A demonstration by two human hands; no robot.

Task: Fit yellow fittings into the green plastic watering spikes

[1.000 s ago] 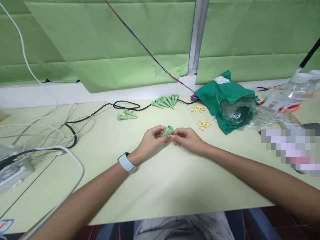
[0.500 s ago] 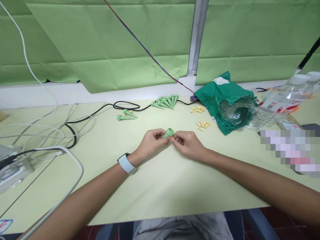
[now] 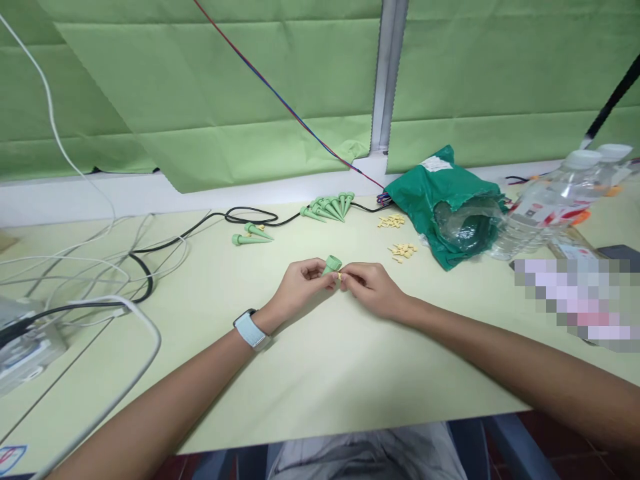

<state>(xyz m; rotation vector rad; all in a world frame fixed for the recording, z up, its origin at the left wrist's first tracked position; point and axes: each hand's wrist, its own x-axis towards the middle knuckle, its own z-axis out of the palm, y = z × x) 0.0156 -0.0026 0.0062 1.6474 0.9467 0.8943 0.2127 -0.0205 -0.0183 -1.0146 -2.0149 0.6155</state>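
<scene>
My left hand (image 3: 305, 283) is closed round a green cone-shaped piece (image 3: 331, 264), its wide open end pointing up. My right hand (image 3: 373, 288) pinches a small yellow piece (image 3: 340, 276) against the side of the green one, and the fingertips of both hands nearly meet there. Several green spikes (image 3: 327, 207) lie in a group behind my hands. Two more green spikes (image 3: 251, 239) rest to the left, with a bit of yellow beside them. Small yellow pieces form two piles, one farther back (image 3: 391, 221) and one nearer (image 3: 403, 251).
A torn green bag (image 3: 440, 200) lies at the back right beside clear plastic bottles (image 3: 550, 200). Black cable (image 3: 215, 215) and white cables (image 3: 150, 333) run across the left of the table (image 3: 325, 387). A blurred-out item (image 3: 580, 300) lies at the right.
The green piece in my left hand has tilted more upright, and more of the yellow piece shows between my fingertips. The view has shifted slightly.
</scene>
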